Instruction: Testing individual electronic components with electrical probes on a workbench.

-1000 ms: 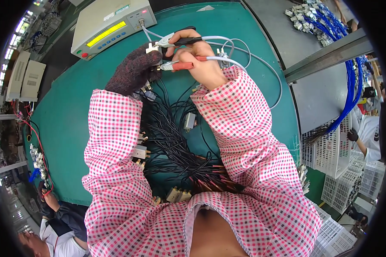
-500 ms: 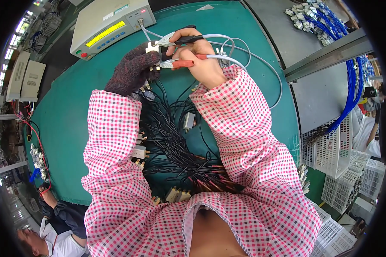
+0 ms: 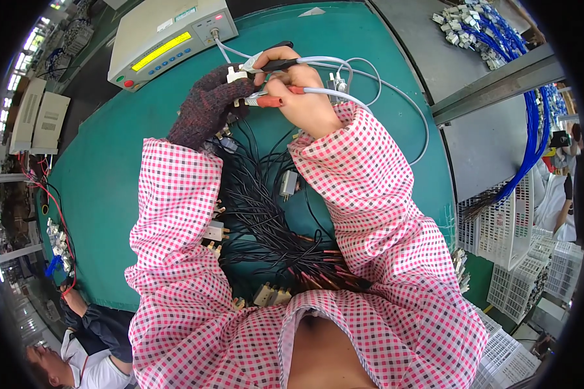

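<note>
My left hand (image 3: 201,110), in a dark knitted glove, is closed on a white plug (image 3: 236,74) near the top middle of the bench. My bare right hand (image 3: 305,100) grips two test clips on grey leads, a black one (image 3: 280,65) and a red one (image 3: 269,102). Both clips' jaws are right at the plug's pins; the fingers partly hide whether they bite on them. Below my hands lies a bundle of black cables (image 3: 256,204) with copper-coloured ends. A loose grey-white plug (image 3: 289,183) rests between my forearms.
A tester (image 3: 169,45) with a lit yellow screen stands at the back left, joined to the leads. More plugs (image 3: 272,295) lie by my body. At the right are a metal rail (image 3: 493,84), blue cables (image 3: 532,142) and white baskets (image 3: 496,223). Another person (image 3: 91,356) sits lower left.
My left hand and the plug have shifted slightly right and down. The red clip has tilted and moved a little left with my right hand's fingers.
</note>
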